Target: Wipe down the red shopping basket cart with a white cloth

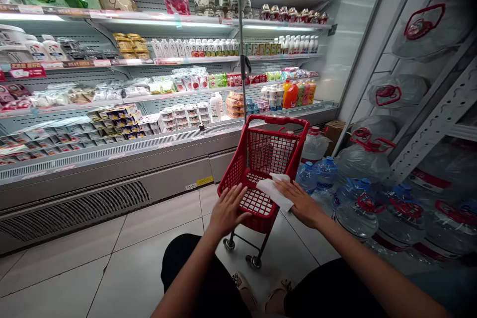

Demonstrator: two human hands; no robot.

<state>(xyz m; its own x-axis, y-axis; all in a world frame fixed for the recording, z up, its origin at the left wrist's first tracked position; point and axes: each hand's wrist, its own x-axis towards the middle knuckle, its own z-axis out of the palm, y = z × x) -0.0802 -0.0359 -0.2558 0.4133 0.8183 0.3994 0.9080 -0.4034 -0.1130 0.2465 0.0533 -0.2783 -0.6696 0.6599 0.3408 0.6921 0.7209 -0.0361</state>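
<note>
A small red plastic shopping cart [278,151] with a lattice basket stands right in front of my knees. My left hand [228,209] is open over the basket's near left rim, fingers stretched and thumb apart. It seems to rest on the rim, though the contact under the palm is hidden. On the other side, my right hand [301,202] holds a white wipe [274,191] under its fingers at the basket's right rim. The wipe is crumpled, one end spreading over the basket and another hanging below the hand.
An open refrigerated display case [179,151] runs along the left and back, its shelves stocked with dairy cups and bottles. Large water jugs [359,213] crowd the floor at right beside a metal rack [436,129]. Pale floor tiles [149,248] lie underneath.
</note>
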